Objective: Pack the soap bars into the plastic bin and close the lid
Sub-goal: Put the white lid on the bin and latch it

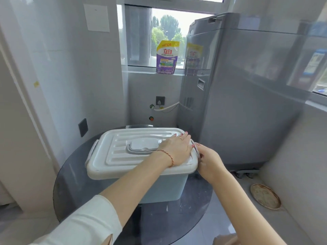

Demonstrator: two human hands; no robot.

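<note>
The plastic bin [164,188] sits mid-tabletop [194,209], lid [123,151] on. Left hand [177,151] presses flat and open at the lid's 3 o'clock end; right hand [209,160] curls around the latch [194,147] there. Keep pressing down while snapping it shut.

The lid [141,149] was white with a ribbed pattern, the bin [169,188] pale blue, the desk [74,183] smoky grey, the far pouch [167,58] purple and yellow.

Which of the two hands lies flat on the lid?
The left hand, with the red wrist string, lies palm down on the white lid. The right hand is instead at the latch on the bin's right end.
</note>
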